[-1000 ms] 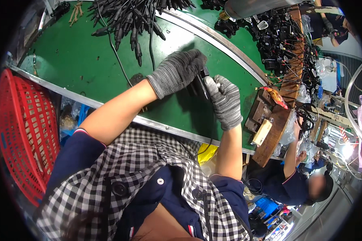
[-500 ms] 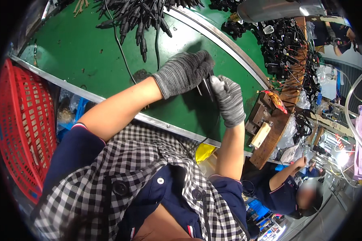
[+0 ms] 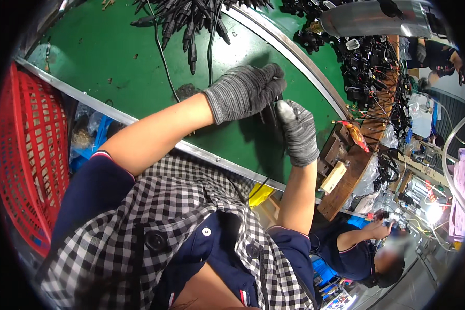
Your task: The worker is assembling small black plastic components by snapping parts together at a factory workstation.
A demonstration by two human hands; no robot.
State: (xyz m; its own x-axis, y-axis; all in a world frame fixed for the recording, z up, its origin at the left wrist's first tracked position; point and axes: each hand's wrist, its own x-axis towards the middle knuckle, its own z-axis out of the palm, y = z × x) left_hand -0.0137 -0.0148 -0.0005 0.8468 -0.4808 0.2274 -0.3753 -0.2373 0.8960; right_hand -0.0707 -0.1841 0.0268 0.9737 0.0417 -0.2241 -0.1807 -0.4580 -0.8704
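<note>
Where the slender black part (image 3: 274, 111) is held: between the two gloved hands, above the green surface (image 3: 113, 77); largely covered by the fingers, so its exact kind cannot be told.
Left hand (image 3: 247, 94): clad in a grey striped knit glove; fingers curled, the grip closed over the upper end of the black part.
Right hand (image 3: 298, 132): gloved likewise; fingers bent, thumb raised just beside the part; whether the grip is clenched on it cannot be told.
Connector bundle (image 3: 191, 28): black, many-ended, heaped at the far edge of the view; two black cables (image 3: 210, 57) are trailed from it toward the left forearm.
Metal rail (image 3: 294, 55): pale, set across the surface beyond the hands.
Black component heap (image 3: 359, 72): piled past the rail, with thin wire ends spread along a wooden strip.
Grey cylinder (image 3: 377, 19): laid above the heap, brass-coloured fitting at its left end.
Wooden board (image 3: 354, 181): placed to the right of the right hand; a pale block (image 3: 335, 177) and a red-orange packet (image 3: 356, 136) are carried on or beside it.
Red plastic basket (image 3: 41, 150): stood at the left, below the surface's metal edging.
Co-worker (image 3: 354, 261): seen at lower right, navy sleeve, both hands raised near small items not clearly made out.
</note>
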